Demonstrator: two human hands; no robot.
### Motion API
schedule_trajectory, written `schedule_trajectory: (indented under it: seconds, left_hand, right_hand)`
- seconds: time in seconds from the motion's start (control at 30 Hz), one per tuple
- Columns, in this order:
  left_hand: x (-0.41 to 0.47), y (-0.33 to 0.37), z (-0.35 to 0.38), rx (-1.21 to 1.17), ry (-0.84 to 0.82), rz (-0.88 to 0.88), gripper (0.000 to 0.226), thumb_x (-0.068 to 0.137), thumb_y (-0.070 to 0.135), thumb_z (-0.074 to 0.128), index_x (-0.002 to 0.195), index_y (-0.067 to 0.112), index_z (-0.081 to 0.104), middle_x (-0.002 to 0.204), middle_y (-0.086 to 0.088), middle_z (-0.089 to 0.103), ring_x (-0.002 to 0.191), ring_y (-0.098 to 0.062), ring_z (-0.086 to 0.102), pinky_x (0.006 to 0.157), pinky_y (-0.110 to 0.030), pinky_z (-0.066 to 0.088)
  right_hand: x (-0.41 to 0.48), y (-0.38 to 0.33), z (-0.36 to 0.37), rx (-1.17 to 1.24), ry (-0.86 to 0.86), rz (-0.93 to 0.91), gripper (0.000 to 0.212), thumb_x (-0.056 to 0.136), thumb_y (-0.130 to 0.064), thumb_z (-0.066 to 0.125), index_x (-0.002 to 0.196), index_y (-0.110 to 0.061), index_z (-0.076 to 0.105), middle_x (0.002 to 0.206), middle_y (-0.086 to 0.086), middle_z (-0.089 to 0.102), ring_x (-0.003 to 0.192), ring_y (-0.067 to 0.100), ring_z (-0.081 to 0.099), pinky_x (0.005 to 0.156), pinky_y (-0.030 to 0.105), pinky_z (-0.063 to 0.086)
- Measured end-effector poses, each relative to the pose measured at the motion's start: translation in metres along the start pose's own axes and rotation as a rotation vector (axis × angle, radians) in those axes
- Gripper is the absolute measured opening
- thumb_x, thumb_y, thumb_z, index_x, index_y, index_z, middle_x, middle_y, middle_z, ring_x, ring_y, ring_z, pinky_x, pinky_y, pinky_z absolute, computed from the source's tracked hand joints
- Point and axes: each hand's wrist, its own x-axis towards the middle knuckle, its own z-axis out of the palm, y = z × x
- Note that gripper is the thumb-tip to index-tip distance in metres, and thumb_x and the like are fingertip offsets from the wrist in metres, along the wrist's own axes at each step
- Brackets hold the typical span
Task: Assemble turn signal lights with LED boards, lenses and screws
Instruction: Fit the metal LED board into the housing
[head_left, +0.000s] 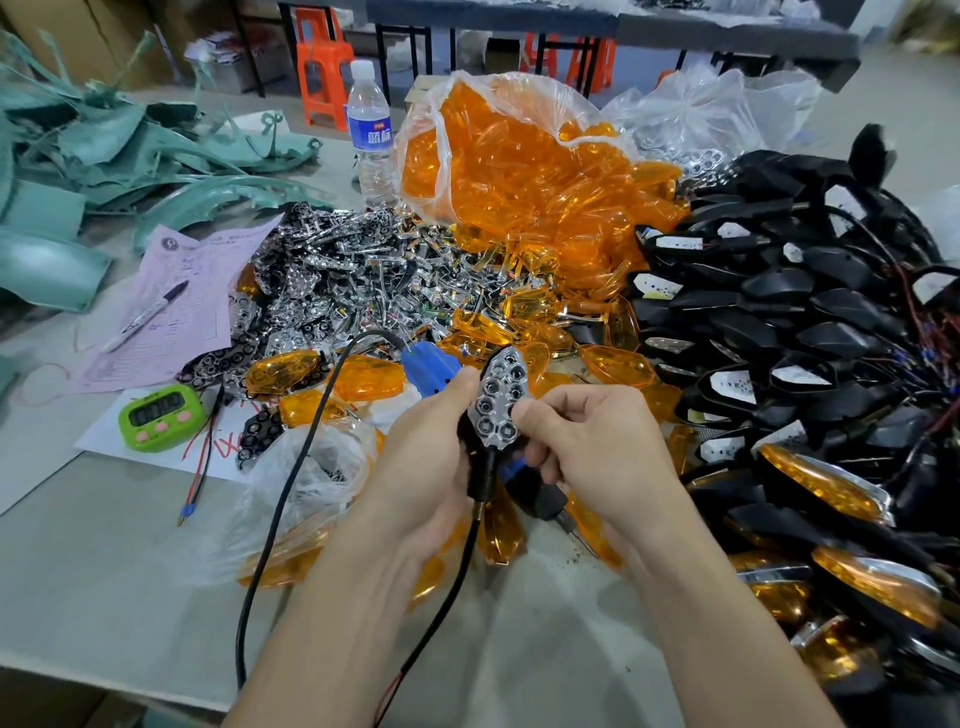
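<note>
Head view: left hand grips black housing, right hand pinches chrome reflector; uneven pressing could seat it crooked.

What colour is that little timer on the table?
The timer is bright green with pink buttons, best seen in the head view.

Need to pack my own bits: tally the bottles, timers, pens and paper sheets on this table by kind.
Water bottle: 1
Green digital timer: 1
Marker pen: 1
Pink form: 1
White sheet: 1
Total: 5
</note>
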Motion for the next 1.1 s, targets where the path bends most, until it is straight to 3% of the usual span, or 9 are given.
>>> schedule_trajectory:
  seconds: [0.07, 0.13, 0.27, 0.4, 0.57, 0.73, 0.9, 1.1]
  left_hand:
    - [0.004, 0.003, -0.003, -0.075, -0.056, -0.086, 0.039, 0.108, 0.025, 0.043, 0.119, -0.004, 0.066, 0.104, -0.021, 0.066, 0.089, -0.031, 0.065, 0.070, -0.035, 0.063]
    - [0.007, 0.007, -0.007, -0.128, -0.132, -0.148, 0.037, 0.105, 0.019, 0.040, 0.125, 0.004, 0.067, 0.110, -0.017, 0.071, 0.087, -0.026, 0.072, 0.070, -0.034, 0.063]
    - [0.013, 0.007, -0.015, -0.150, -0.169, -0.167, 0.036, 0.108, 0.015, 0.042, 0.137, 0.005, 0.061, 0.121, -0.021, 0.073, 0.102, -0.030, 0.074, 0.084, -0.043, 0.065]
    - [0.015, 0.002, -0.015, -0.185, -0.095, -0.162, 0.027, 0.106, 0.013, 0.048, 0.122, 0.004, 0.069, 0.111, -0.021, 0.077, 0.098, -0.031, 0.077, 0.064, -0.039, 0.065]
    - [0.012, 0.003, -0.013, -0.238, -0.076, -0.164, 0.029, 0.106, 0.014, 0.051, 0.101, 0.007, 0.079, 0.104, -0.020, 0.078, 0.093, -0.032, 0.078, 0.056, -0.036, 0.064]
    - [0.010, 0.003, -0.007, -0.270, -0.047, -0.198, 0.024, 0.105, 0.014, 0.052, 0.119, 0.001, 0.067, 0.105, -0.021, 0.078, 0.096, -0.031, 0.078, 0.054, -0.035, 0.063]
    - [0.009, -0.001, -0.008, -0.328, -0.047, -0.200, 0.030, 0.104, 0.014, 0.052, 0.127, -0.001, 0.063, 0.111, -0.025, 0.076, 0.102, -0.034, 0.076, 0.057, -0.036, 0.063]
    - [0.011, -0.003, -0.008, -0.294, -0.099, -0.142, 0.030, 0.103, 0.016, 0.050, 0.125, 0.006, 0.068, 0.115, -0.020, 0.076, 0.098, -0.028, 0.077, 0.067, -0.034, 0.065]
  right_hand:
    - [0.005, -0.002, -0.005, 0.032, -0.029, 0.023, 0.032, 0.096, -0.026, 0.074, 0.065, -0.017, 0.072, 0.062, 0.007, 0.073, 0.046, 0.013, 0.053, 0.052, 0.029, 0.045]
    - [0.010, -0.004, -0.010, 0.110, -0.062, 0.065, 0.034, 0.098, -0.021, 0.071, 0.064, -0.016, 0.071, 0.063, 0.011, 0.073, 0.044, 0.013, 0.050, 0.045, 0.021, 0.041]
    - [0.018, -0.004, -0.014, 0.166, -0.112, 0.130, 0.037, 0.099, -0.018, 0.069, 0.062, -0.016, 0.068, 0.056, 0.006, 0.063, 0.042, 0.012, 0.044, 0.039, 0.019, 0.034]
    - [0.023, -0.001, -0.016, 0.130, -0.165, 0.184, 0.032, 0.101, -0.022, 0.066, 0.071, -0.010, 0.069, 0.051, 0.002, 0.054, 0.040, 0.011, 0.040, 0.038, 0.020, 0.030]
    - [0.025, 0.001, -0.016, 0.092, -0.182, 0.161, 0.033, 0.104, -0.023, 0.062, 0.074, -0.009, 0.068, 0.050, 0.001, 0.054, 0.040, 0.010, 0.039, 0.038, 0.019, 0.031]
    - [0.024, 0.003, -0.008, 0.170, -0.102, 0.082, 0.041, 0.104, -0.021, 0.061, 0.064, -0.017, 0.066, 0.051, 0.000, 0.051, 0.040, 0.007, 0.039, 0.041, 0.016, 0.033]
    - [0.024, 0.004, -0.007, 0.063, -0.080, 0.024, 0.039, 0.102, -0.023, 0.065, 0.063, -0.016, 0.066, 0.051, 0.000, 0.055, 0.043, 0.005, 0.042, 0.053, 0.023, 0.034]
    - [0.020, 0.005, -0.007, 0.153, -0.080, 0.045, 0.043, 0.103, -0.023, 0.064, 0.060, -0.015, 0.066, 0.056, 0.007, 0.057, 0.044, 0.010, 0.040, 0.047, 0.020, 0.034]
